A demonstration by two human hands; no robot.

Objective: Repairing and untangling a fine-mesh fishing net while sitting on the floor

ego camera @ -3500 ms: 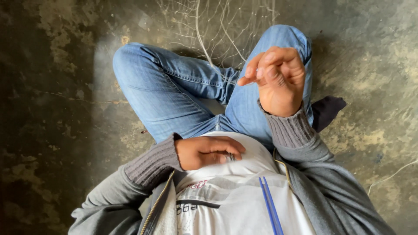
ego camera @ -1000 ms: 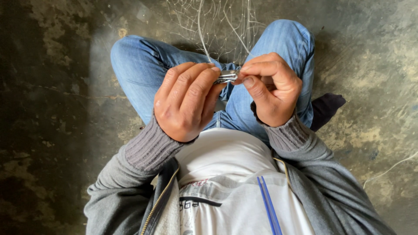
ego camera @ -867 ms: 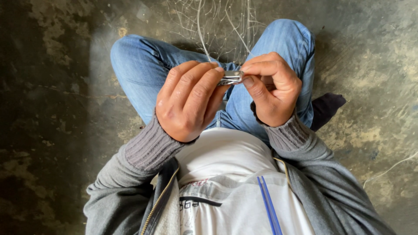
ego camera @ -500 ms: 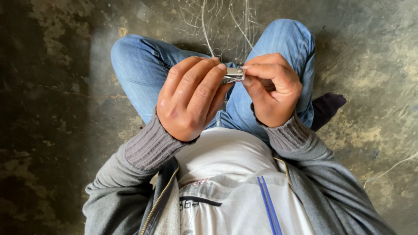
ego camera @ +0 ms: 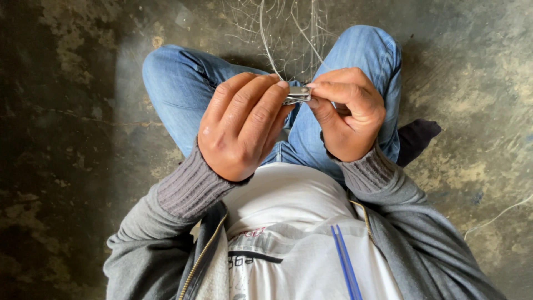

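A small metal clip (ego camera: 298,94) is pinched between the fingertips of the left hand (ego camera: 241,130) and right hand (ego camera: 347,114); 2 hands clenched on it above the jeans (ego camera: 183,94).

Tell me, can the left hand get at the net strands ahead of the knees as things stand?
Probably not freely: the left hand is pinching the small metal tool together with the right hand. The net strands lie unobstructed on the floor beyond both.

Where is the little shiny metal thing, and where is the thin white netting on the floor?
small metal clip (ego camera: 298,94), head view, on its flat silver top between both hands' fingertips.
white netting (ego camera: 261,25), head view, on a thick strand above the knees.
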